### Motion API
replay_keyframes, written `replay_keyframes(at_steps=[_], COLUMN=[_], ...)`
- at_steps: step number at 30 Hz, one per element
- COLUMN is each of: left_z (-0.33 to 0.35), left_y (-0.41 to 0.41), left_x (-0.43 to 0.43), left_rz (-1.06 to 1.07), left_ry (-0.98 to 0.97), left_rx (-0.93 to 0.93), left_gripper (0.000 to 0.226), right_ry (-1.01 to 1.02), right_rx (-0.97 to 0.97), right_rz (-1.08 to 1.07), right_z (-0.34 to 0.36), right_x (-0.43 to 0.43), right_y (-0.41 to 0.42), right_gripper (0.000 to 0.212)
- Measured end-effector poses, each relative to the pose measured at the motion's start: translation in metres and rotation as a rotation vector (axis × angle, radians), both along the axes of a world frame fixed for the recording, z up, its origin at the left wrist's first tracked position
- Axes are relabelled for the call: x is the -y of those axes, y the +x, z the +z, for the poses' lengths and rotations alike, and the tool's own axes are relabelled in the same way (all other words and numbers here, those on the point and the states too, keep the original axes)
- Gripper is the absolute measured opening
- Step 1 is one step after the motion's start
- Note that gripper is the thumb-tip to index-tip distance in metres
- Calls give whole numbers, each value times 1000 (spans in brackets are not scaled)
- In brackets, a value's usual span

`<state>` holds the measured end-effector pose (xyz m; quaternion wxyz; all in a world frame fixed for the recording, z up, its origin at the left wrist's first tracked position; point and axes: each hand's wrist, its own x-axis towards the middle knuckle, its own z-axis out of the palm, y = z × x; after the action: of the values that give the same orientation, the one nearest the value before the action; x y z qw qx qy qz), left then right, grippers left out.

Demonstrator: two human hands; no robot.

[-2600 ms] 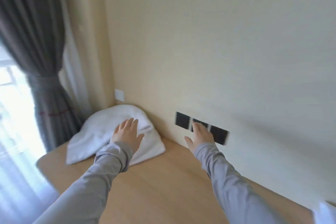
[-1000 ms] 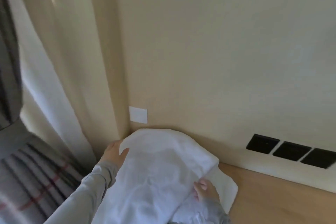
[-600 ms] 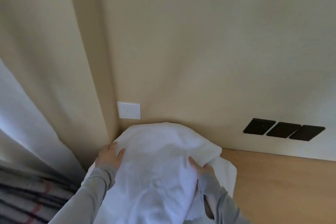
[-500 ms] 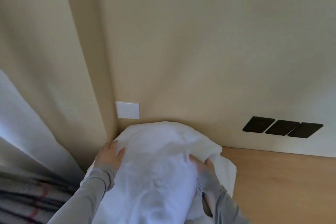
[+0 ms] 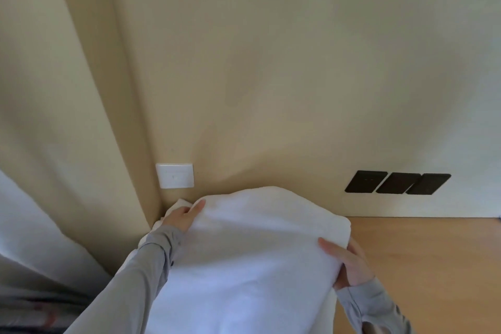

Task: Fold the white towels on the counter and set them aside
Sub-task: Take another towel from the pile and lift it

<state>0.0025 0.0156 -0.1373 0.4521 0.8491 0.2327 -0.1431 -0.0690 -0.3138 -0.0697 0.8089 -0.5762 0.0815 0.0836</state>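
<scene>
A large white towel (image 5: 252, 252) lies bunched in the corner of the wooden counter (image 5: 423, 266), against the beige wall. My left hand (image 5: 183, 215) grips the towel's far left edge, thumb on top of the cloth. My right hand (image 5: 348, 262) holds the right edge, thumb on top and fingers tucked under the fold. Both arms wear grey sleeves. The towel's near part runs out of the bottom of the view, and more white cloth shows beneath it at the left.
A white wall plate (image 5: 175, 175) sits just above the towel in the corner. Three black wall plates (image 5: 397, 182) line the wall to the right. A pale curtain (image 5: 40, 225) hangs at the left beside the counter's end.
Both hands have gone from resting on the towel's sides to gripping its edges. The towel's top has been lifted and spread wider to the right.
</scene>
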Motion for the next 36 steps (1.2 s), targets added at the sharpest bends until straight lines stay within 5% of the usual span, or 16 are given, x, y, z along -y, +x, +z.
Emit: replay_keyframes(at_steps=[8,15,21,25,36], left_z=[-2,7,29,82,200], left_y=[-15,-43,-49,-44,-28], left_x=[21,17,24,37,149], left_rz=[122,37,294,281,125], left_ry=[-205,-220,-775,-656,-504], left_rx=[-16,-212,221,531,949], left_gripper=[63,62,55,11,30], right_ry=[-102,-80,-75,-74,-115], right_rx=[49,29,3,78,374], right_rz=[8,-17,-121,-174,-417], right_z=[38,57,68,78,168], right_x=[12,15,29,39,133], right_y=[4,6,6,-2,-27], right_gripper=[36,33,32,17,28])
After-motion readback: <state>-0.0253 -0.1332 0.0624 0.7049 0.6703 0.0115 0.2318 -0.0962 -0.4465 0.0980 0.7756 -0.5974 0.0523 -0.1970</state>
